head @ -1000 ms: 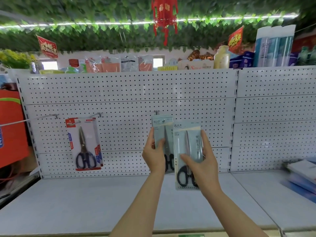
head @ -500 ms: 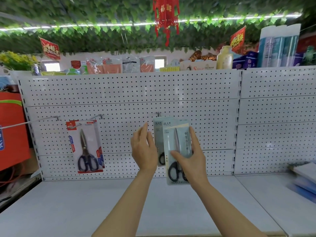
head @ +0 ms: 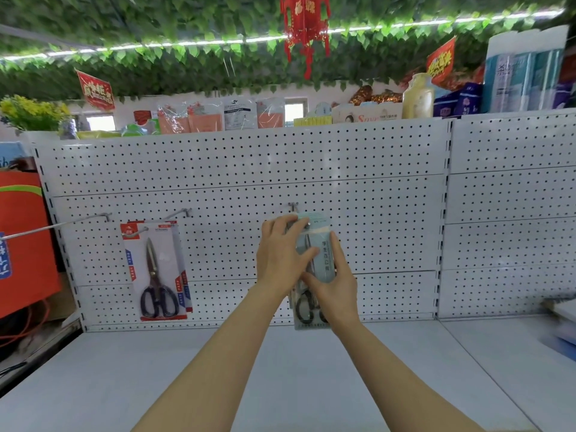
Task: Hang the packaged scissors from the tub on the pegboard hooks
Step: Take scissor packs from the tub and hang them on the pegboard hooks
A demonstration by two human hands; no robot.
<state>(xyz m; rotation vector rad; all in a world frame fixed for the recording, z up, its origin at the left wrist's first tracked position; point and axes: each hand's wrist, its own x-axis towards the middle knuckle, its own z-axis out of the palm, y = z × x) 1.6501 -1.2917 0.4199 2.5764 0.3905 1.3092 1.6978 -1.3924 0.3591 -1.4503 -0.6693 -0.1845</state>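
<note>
A grey-green pack of black-handled scissors (head: 324, 260) is held upright against the white pegboard (head: 243, 169), just below the middle hook (head: 293, 207). My right hand (head: 335, 291) grips the pack's lower half from the right. My left hand (head: 282, 254) lies across its upper left, fingers reaching to the top edge near the hook. A second pack hangs behind it, mostly hidden. Red-carded scissors (head: 156, 269) hang on a hook at the left. The tub is out of view.
A long bare hook (head: 56, 227) juts out at the far left beside an orange bin (head: 21, 244). The white shelf (head: 280, 369) runs below the board. Blurred blue and white packs (head: 561, 328) lie at the right edge. Goods line the top of the board.
My right hand has brought the pack left and up in front of the hanging one, to the middle hook. My left hand let go of the hanging pack and moved onto the new pack's top.
</note>
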